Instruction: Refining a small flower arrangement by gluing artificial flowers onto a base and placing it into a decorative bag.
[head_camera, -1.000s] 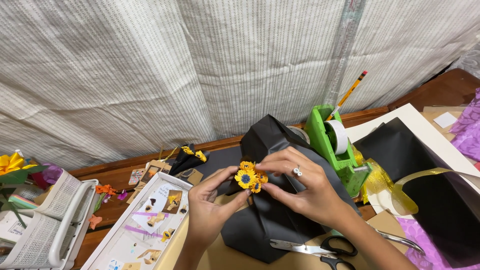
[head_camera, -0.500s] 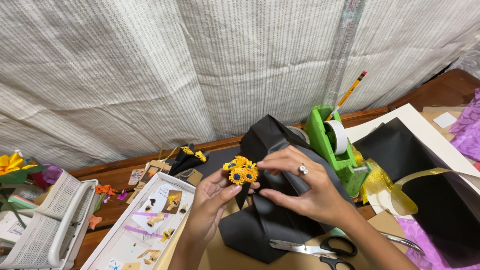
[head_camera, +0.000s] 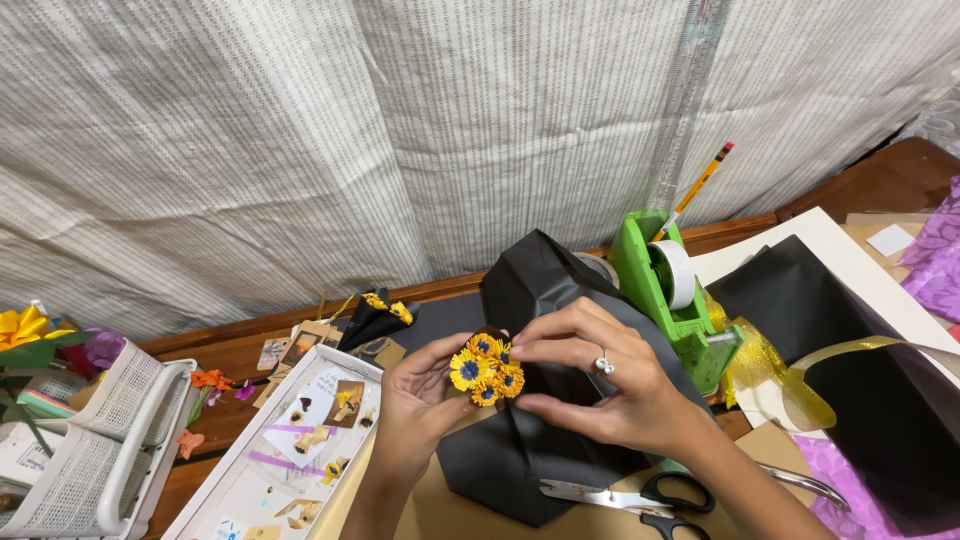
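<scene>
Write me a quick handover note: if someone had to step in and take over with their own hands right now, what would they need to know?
Left hand: cups the small bunch of yellow paper sunflowers from below.
Right hand: fingertips pinch the bunch from the right, resting over the black wrapping paper.
Nearby: scissors lie in front of the hands on the brown card; green tape dispenser stands behind on the right; gold ribbon lies to the right.
Done: flowers gathered into a bunch against the black paper.
Left: the paper looks only loosely folded, with no ribbon on it.
</scene>
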